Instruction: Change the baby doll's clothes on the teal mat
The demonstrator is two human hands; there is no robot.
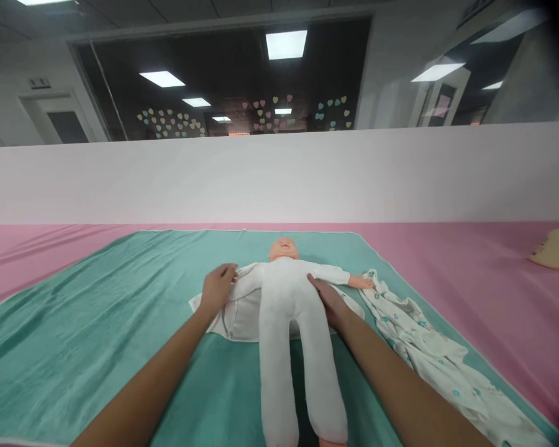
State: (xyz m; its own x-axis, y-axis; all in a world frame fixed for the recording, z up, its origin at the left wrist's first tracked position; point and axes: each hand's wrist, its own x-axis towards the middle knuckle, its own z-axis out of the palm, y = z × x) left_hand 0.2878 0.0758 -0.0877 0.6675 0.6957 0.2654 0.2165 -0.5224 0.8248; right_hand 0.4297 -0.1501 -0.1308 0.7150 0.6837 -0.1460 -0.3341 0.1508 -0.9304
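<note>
A baby doll [286,285] in a white body suit lies on its back, head at the far end and legs toward me. Beneath its torso a white baby shirt [245,320] is spread out, its edges showing on both sides. At the end of the doll's arm on the left, my left hand [218,288] has its fingers curled closed around the sleeve; the doll's hand there is hidden. My right hand [330,301] grips the side of the doll's torso, thumb on top, other fingers mostly hidden. The doll's other arm stretches out to the right.
A green sheet [97,329] lies over a pink cover [456,267]. Along the right lies a crumpled white printed baby garment [428,347], near the doll's hand. A yellowish object [556,248] sits at the far right edge. A low white wall [261,180] stands behind.
</note>
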